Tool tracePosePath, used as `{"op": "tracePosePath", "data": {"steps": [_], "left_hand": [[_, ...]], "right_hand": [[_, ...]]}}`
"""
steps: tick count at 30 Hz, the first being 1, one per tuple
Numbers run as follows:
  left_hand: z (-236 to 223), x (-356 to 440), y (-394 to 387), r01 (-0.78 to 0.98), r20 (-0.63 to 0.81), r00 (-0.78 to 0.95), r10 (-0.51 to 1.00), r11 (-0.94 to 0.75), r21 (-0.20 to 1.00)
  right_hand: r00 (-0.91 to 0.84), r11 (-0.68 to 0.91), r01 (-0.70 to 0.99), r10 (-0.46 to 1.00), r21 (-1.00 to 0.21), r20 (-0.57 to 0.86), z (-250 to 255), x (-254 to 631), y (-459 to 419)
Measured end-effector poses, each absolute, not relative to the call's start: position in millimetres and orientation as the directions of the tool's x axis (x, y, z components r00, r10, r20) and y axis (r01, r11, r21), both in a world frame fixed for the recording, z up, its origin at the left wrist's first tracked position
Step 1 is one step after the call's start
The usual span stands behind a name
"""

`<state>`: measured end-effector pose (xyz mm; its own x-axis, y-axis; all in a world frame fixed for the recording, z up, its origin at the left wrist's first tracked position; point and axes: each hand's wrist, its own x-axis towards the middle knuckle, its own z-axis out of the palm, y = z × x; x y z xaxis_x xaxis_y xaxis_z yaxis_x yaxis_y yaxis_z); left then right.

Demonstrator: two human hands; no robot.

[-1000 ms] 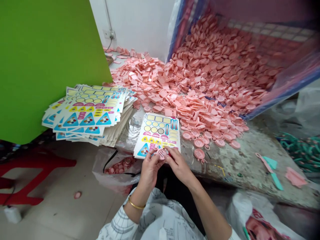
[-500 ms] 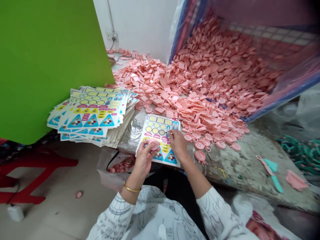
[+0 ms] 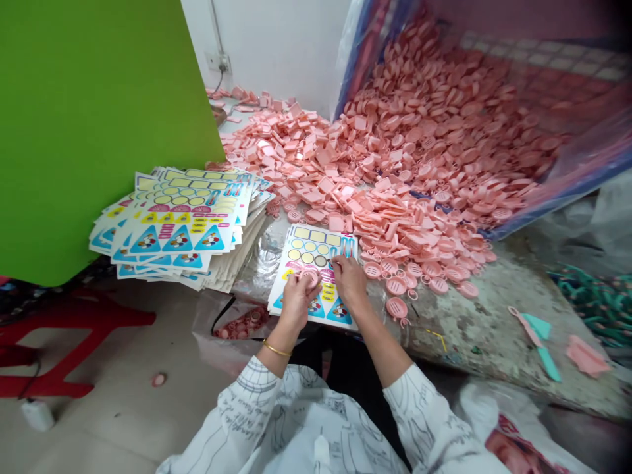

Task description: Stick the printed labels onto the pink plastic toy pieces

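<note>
My left hand (image 3: 297, 304) is closed on a round pink plastic piece (image 3: 310, 277), held just over a sticker sheet (image 3: 289, 253) at the table's front edge. Yellow rectangles and circles, pink half-rounds and blue triangles are printed on the sheet. On its right side, my right hand (image 3: 349, 283) has thumb and forefinger pinched together at the small blue and red stickers. Whatever lies between those fingertips is too small to make out. More sheets seem to lie beneath this one. Close to my right hand, loose round pink pieces (image 3: 395, 286) with small loops lie on the table.
A fanned stack of sticker sheets (image 3: 180, 217) stands left, beside a green panel (image 3: 103, 131). Pink pieces (image 3: 320, 158) spill from a tilted, plastic-lined blue crate (image 3: 353, 66). A pink-and-turquoise tool (image 3: 536, 342) lies right. Below left are a red stool (image 3: 99, 313) and a plastic bag (image 3: 217, 355).
My left hand has shifted slightly right and up over the sheet, carrying the round pink piece closer to my right hand. My right hand stays pinched at nearly the same spot.
</note>
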<state>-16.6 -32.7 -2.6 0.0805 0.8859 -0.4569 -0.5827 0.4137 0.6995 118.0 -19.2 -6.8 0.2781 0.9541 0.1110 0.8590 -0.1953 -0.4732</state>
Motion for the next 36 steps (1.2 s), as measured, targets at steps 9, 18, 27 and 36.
{"op": "tracePosePath", "data": {"steps": [9, 18, 27, 36], "left_hand": [[-2.0, -15.0, -33.1, -0.56, -0.467, 0.06, 0.882, 0.417, 0.716], [-5.8, -17.3, -28.3, -0.548, -0.493, 0.124, 0.861, 0.474, 0.689], [-3.7, -18.3, -32.4, -0.535, -0.458, 0.122, 0.881, 0.447, 0.717], [-7.2, -16.1, -29.8, -0.543, -0.466, 0.113, 0.878, 0.447, 0.711]], "right_hand": [[0.278, -0.2, 0.797, 0.959, -0.57, 0.053, -3.9, 120.9, -24.1], [0.442, -0.406, 0.765, 0.896, -0.499, -0.05, 1.8, 114.2, -6.0], [0.329, -0.153, 0.749, 0.93, -0.644, 0.161, 30.4, 135.6, -5.7], [0.352, -0.324, 0.829, 0.936, -0.456, -0.025, 3.0, 115.5, -12.4]]}}
